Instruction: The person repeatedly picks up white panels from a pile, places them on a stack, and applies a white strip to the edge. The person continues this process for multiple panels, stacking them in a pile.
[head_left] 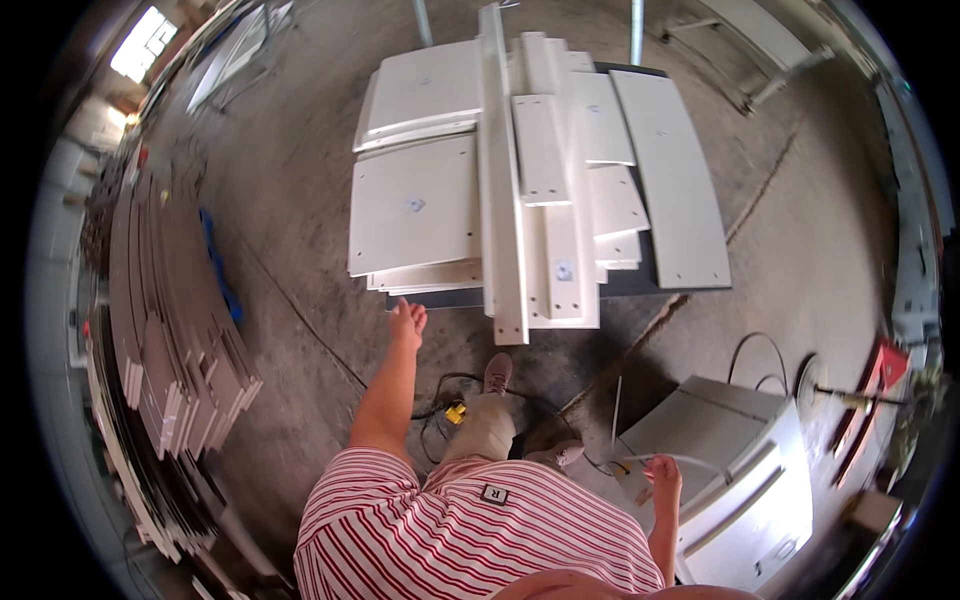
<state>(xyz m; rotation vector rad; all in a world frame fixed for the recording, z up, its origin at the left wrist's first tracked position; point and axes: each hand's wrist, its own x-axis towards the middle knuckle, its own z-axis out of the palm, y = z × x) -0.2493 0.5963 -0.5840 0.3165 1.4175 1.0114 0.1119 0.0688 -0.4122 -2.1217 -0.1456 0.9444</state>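
My left hand reaches forward with its fingers loosely apart and nothing in them. It is close to the near left corner of a stack of white panels, by the edge of the dark board under them. Across the stack's middle lie long narrow white boards, some with drilled holes. A shorter white piece rests on top. Low at my right side, my right hand hangs with loosely bent fingers and no object visible in it. Beside it stands a white box-shaped unit.
A wide white panel lies at the stack's right. Leaning brown boards line the left side. A black cable with a yellow connector lies on the floor by my feet. A wheeled frame stands at the far right.
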